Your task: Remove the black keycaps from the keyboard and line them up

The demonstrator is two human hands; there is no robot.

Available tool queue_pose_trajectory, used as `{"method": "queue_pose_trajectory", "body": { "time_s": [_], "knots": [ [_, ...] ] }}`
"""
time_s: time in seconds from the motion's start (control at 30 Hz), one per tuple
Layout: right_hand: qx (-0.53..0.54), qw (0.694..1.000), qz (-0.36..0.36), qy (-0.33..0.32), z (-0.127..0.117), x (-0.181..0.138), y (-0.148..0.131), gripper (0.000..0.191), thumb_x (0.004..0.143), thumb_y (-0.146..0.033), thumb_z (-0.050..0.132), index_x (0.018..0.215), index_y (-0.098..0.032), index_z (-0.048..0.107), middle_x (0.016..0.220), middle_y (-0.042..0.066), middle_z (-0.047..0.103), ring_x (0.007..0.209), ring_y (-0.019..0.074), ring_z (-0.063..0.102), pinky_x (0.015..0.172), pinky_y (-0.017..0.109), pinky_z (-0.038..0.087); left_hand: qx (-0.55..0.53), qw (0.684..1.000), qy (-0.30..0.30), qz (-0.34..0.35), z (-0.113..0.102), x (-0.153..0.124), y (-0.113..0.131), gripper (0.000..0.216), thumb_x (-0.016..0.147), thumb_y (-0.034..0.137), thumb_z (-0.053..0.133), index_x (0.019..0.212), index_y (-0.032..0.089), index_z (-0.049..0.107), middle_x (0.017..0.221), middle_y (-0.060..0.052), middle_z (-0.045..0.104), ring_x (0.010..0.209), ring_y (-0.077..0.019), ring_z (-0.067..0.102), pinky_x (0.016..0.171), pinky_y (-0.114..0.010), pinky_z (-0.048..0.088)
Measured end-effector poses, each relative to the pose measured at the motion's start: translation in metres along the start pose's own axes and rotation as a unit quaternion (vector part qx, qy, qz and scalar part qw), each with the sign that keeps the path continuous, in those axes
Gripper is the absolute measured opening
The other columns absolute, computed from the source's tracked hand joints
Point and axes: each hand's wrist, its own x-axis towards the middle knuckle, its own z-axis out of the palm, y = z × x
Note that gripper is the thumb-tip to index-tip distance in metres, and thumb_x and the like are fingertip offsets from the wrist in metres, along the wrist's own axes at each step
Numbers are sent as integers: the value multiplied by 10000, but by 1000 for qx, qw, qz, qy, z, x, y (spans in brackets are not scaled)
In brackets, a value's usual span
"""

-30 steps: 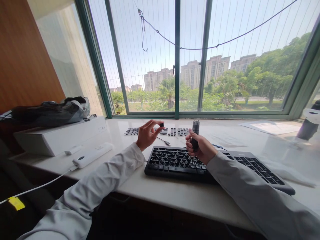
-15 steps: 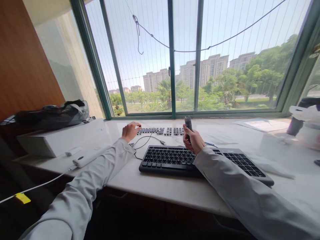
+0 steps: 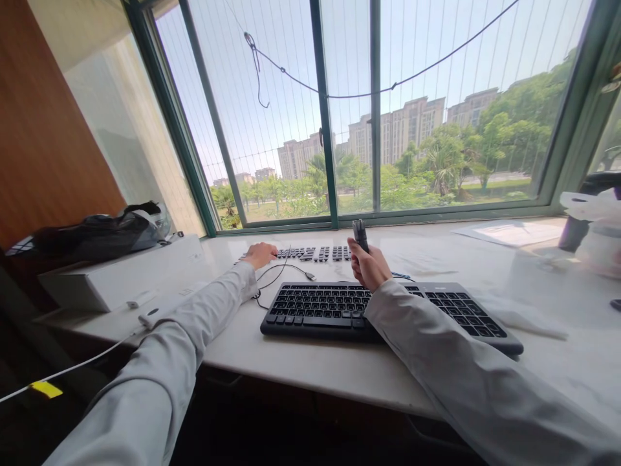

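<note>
Black keycaps: loose keycaps [image 3: 315,254] sit in rows along the far edge of the desk [image 3: 339,369], just behind the keyboard [image 3: 339,309].
Left hand: left hand [image 3: 261,254] rests palm down at the left end of those rows, fingers on or right at the caps; can't tell if it's pinching one.
Right hand: right hand [image 3: 371,268] is closed around a dark key puller [image 3: 359,235], held upright above the keyboard's back edge.
Tip: I'd set each cap down flat and in line, so the rows stay readable.
Watch out: thin cable [image 3: 284,273] loops between hand and keyboard, easy to snag.
Further out: white box [image 3: 121,275] at the desk's left end.
</note>
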Motion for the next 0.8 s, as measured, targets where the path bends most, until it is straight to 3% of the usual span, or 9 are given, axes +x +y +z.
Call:
{"method": "queue_pose_trajectory", "body": {
  "time_s": [0.17,0.47,0.8],
  "knots": [
    [2,1000,-15,-2,0,0,1,460,694,-578,735,642,-234,434,401,-60,370,326,75,289,292,239,192,3,1000,-8,-3,4,9,1,228,799,371,625,968,290,755,1132,-32,711,1032,-233,631,887,-289,443],
    [-7,1000,-14,-11,2,-3,-1,486,689,-629,719,667,-227,448,412,-67,374,330,65,302,293,230,204,-1,1000,-20,-11,7,7,-1,214,789,369,652,924,243,759,1122,-65,698,994,-237,649,900,-295,442],
    [-10,1000,-11,-12,2,-4,-1,471,694,-607,726,666,-232,442,401,-77,353,316,63,272,285,233,184,-20,1000,10,-19,7,-1,-3,209,759,332,699,947,267,765,1186,-50,676,1020,-258,647,876,-299,453]
  ]
}}
